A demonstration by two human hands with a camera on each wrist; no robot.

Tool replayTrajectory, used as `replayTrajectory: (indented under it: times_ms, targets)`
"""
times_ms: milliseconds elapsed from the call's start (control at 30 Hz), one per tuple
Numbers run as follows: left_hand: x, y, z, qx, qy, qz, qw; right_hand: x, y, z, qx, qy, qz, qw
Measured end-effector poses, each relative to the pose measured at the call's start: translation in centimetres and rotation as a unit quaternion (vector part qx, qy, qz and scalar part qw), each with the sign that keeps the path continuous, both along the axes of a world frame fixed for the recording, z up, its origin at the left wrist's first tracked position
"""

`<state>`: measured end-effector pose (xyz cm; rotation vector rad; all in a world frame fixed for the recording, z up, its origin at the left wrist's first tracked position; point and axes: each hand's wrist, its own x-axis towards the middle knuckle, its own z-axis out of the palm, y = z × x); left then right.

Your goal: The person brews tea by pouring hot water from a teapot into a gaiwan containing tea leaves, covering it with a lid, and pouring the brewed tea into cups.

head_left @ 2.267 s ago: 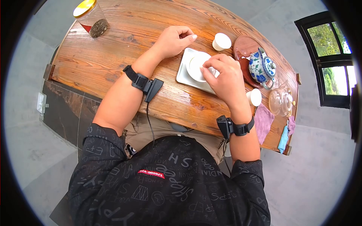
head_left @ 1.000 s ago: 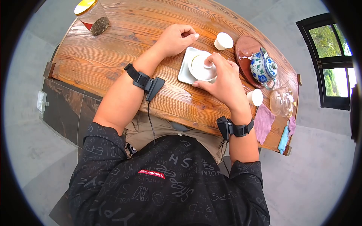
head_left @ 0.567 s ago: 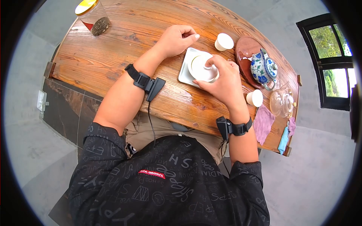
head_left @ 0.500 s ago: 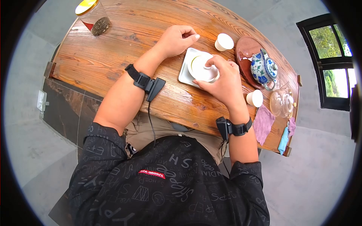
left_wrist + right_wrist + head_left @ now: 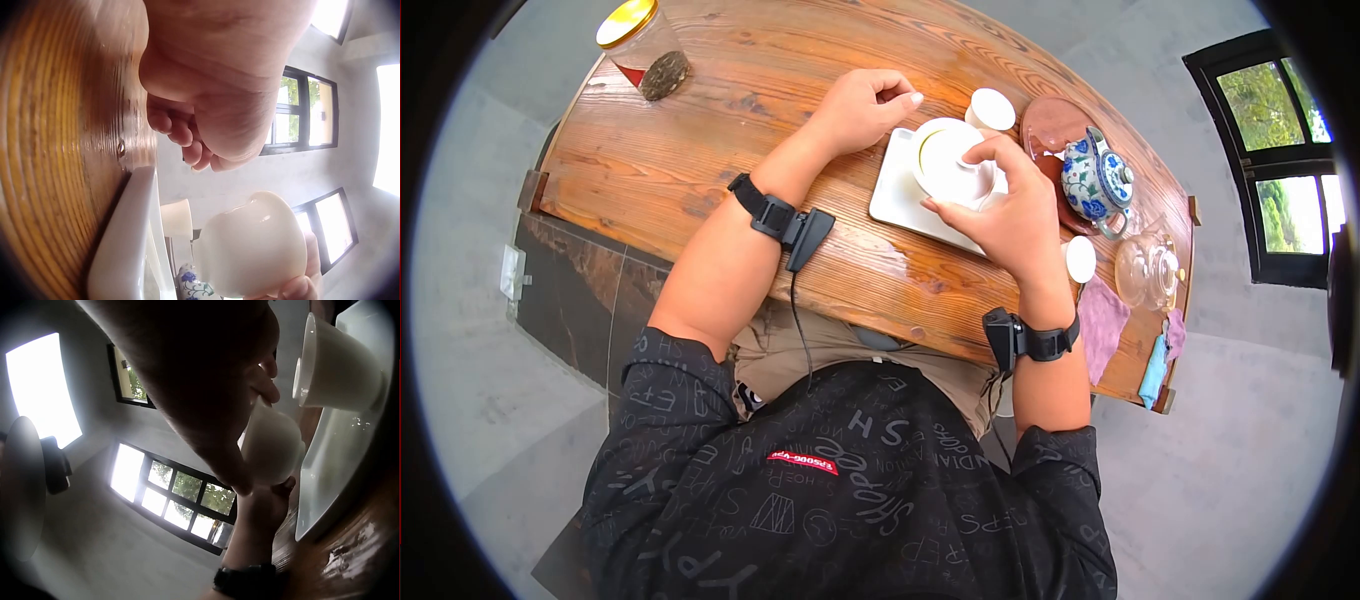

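Table [image 5: 700, 150], wooden, curved edge, fills the upper half of the head view; everything I list stands on it.

Tray [image 5: 897, 195], white, rectangular, centre of frame. I judge it is there to catch drips; its middle is bare now, since the cup is raised off it.

Jar [image 5: 643, 48], glass with gold lid, upper left, well apart from the hands.

Saucer, brown [image 5: 1045, 125], upper right, carrying the teapot.

Teapot [image 5: 1095, 180], blue and white, with a glass pitcher [image 5: 1145, 268] just below it at the right.

Cloth [image 5: 1100, 322], pink, lower right at the table edge, likely kept near for wiping.

Lidded cup [image 5: 945, 160], white, held above the tray and tilted, fingers at rim and lid as if to keep the lid seated.

Right hand [image 5: 1000, 215], fingers curled round the lidded cup, thumb at one side of the rim.

Left hand [image 5: 862, 103], resting on the table just beside the tray, fingers loosely curled, holding nothing I can see.

Small cups, white: one [image 5: 990, 108] above the tray, one [image 5: 1080, 258] by the right wrist.
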<state>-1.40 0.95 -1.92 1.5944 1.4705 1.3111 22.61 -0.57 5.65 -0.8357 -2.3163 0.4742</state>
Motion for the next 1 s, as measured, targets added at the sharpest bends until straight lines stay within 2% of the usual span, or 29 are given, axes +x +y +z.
replayTrajectory:
  times_ms: [67,100,267,333,367,400,467,600,833,900,1000]
  targets:
    - [0.0,0.1,-0.1,0.007,0.003,-0.004,1.0,0.4,0.2,0.8,-0.049,0.025,-0.01,0.998]
    - [0.0,0.0,0.0,0.002,0.006,-0.002,1.0,0.6,0.3,1.4,-0.031,0.032,-0.005,0.999]
    - [0.3,-0.1,-0.1,0.021,-0.007,0.01,1.0,3.4,0.6,3.2,-0.106,0.008,-0.016,0.994]
    - [0.3,-0.1,0.0,0.016,-0.01,0.006,1.0,4.1,0.2,4.3,-0.111,0.045,-0.016,0.993]
    - [0.3,-0.1,-0.1,0.016,-0.011,0.004,1.0,4.7,0.2,4.3,-0.152,0.07,-0.017,0.986]
    - [0.2,-0.1,-0.2,0.012,-0.011,0.003,1.0,5.2,0.2,4.3,-0.152,0.07,-0.019,0.986]
    - [0.2,0.0,-0.4,0.009,-0.011,0.001,1.0,6.3,0.3,4.3,-0.082,0.109,-0.041,0.99]
    - [0.2,0.0,-0.5,0.008,-0.016,-0.002,1.0,9.2,0.5,3.7,-0.044,0.079,-0.072,0.993]
    - [1.0,-0.6,0.9,-0.034,0.009,-0.033,0.999,12.1,-0.2,2.3,-0.012,0.07,-0.071,0.995]
    - [1.6,-1.1,1.7,-0.018,0.025,-0.043,0.999,12.1,-0.8,2.1,-0.05,0.099,-0.074,0.991]
    - [1.9,-1.3,2.1,-0.011,0.04,-0.051,0.998,12.3,-1.3,2.3,-0.04,0.077,-0.067,0.994]
